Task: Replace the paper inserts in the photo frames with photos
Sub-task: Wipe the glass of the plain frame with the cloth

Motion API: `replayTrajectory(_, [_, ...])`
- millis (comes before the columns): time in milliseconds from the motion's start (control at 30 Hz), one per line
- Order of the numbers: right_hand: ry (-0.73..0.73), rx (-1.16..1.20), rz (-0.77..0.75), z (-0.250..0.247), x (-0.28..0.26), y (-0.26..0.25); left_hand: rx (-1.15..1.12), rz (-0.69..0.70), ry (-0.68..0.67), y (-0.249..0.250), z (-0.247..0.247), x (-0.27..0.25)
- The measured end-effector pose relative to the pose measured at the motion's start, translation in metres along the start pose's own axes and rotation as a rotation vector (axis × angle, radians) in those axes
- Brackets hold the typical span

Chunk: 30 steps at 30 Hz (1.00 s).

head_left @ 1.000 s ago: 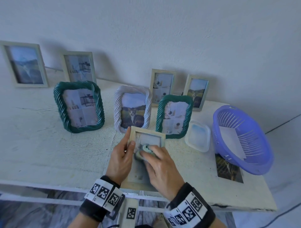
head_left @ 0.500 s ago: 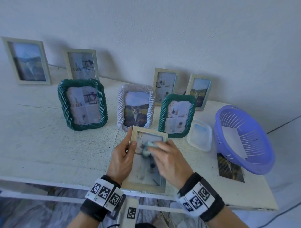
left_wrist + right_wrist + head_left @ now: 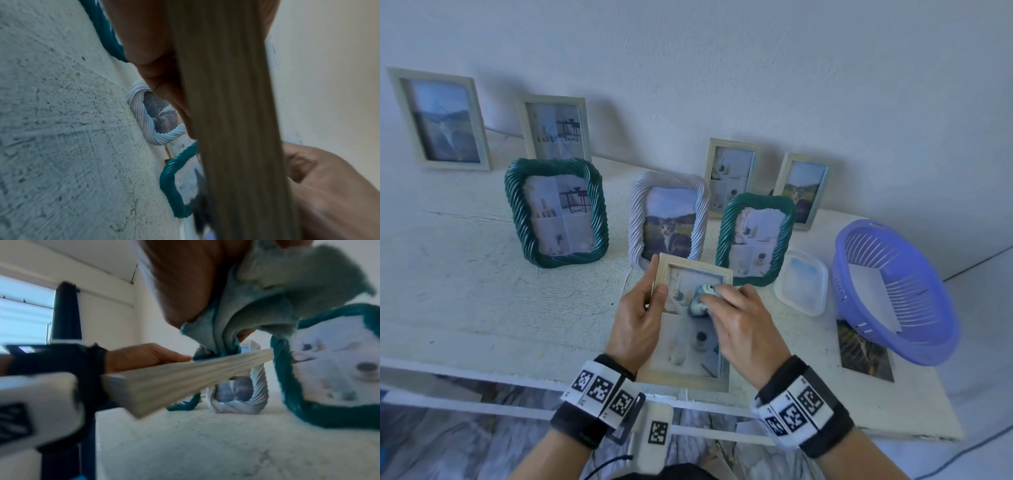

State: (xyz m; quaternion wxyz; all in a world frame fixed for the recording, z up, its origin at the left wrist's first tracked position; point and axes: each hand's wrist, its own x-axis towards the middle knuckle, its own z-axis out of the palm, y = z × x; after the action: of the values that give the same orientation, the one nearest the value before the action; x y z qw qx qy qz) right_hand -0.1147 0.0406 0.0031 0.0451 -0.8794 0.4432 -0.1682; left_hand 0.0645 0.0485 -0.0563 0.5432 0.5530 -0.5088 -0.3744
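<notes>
Left wrist (image 3: 599,401): black strap carrying a white band printed with square black-and-white coded markers. A white block bearing one marker hangs beneath, apparently cabled. Right wrist (image 3: 801,407): matching black strap and marker band. Forearms bare.

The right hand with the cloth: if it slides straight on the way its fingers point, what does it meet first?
The right hand points up and left across the glass of the wooden frame. It would probably first meet the left hand, whose thumb lies over the frame's left rail. Depth is unclear, so it could pass just above the thumb.
</notes>
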Motion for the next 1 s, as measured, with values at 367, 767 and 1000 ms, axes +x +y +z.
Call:
replayTrajectory(367, [-0.071,0.030,-0.033,-0.003,-0.011,-0.001,-0.021,-0.060,-0.022,-0.003,0.000,-0.003])
replayTrajectory(767, [-0.124,0.031,-0.150,-0.005,0.003,-0.010,-0.035,-0.002,-0.008,0.008,0.001,-0.001])
replayTrajectory(1000, [-0.066,0.065,-0.181,-0.008,0.003,-0.030,-0.069,-0.019,-0.056,0.003,-0.006,0.007])
